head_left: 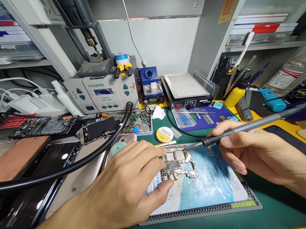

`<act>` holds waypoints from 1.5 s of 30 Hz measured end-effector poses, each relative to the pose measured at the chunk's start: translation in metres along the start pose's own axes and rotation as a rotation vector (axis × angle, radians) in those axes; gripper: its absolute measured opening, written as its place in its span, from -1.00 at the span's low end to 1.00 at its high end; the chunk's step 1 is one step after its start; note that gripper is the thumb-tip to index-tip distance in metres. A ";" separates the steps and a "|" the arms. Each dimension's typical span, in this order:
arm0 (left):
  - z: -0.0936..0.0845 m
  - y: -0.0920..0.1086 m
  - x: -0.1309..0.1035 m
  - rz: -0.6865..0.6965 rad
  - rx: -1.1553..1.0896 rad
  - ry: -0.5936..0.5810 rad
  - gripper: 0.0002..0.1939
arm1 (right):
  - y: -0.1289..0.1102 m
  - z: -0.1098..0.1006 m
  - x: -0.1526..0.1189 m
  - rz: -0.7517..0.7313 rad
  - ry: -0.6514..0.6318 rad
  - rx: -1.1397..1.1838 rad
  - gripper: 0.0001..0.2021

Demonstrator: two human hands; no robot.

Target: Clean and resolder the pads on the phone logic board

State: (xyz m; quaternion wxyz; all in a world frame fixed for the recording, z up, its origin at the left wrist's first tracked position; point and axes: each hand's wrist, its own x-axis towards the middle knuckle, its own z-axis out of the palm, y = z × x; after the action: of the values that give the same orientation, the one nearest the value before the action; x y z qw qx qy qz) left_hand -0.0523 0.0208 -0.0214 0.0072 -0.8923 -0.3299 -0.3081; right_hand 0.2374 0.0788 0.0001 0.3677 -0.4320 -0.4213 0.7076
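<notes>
A phone circuit board (173,165) lies on a blue and white sheet (207,186) near the middle. My left hand (133,181) rests over the sheet with its fingertips and thumb at the board's left edge, pressing on it. My right hand (253,150) grips a grey soldering iron (234,129) like a pen, between thumb and fingers. The iron's tip points left and reaches the board's upper right part; whether it touches is too small to tell.
A thick black hose (102,157) arcs over several phones at the left. Behind stand a grey rework station (103,92), a blue iron stand (150,81) and a flat heating plate (187,85). A round tin (164,134) sits just beyond the board. Bottles and tools crowd the right.
</notes>
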 end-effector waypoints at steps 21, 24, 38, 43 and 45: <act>-0.003 0.004 0.000 0.018 -0.067 0.009 -0.77 | -0.003 -0.004 0.020 -0.077 0.140 -0.099 -0.72; -0.004 0.004 -0.001 0.005 -0.071 0.009 -0.76 | -0.001 -0.005 0.024 -0.101 0.134 -0.112 -0.75; 0.003 0.001 -0.001 -0.007 -0.047 0.036 -0.82 | 0.003 -0.009 0.033 -0.051 0.149 -0.112 -0.90; 0.007 -0.001 -0.007 -0.035 -0.053 0.011 -0.77 | 0.003 -0.009 0.033 -0.044 0.134 -0.114 -0.90; 0.008 -0.002 -0.007 -0.040 -0.056 0.002 -0.76 | 0.003 -0.008 0.032 -0.051 0.129 -0.126 -0.88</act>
State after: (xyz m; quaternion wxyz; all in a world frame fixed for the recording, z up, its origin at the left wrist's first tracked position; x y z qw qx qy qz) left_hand -0.0534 0.0199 -0.0326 -0.0238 -0.8850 -0.3391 -0.3183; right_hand 0.2327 0.1081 -0.0146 0.3841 -0.4879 -0.4513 0.6409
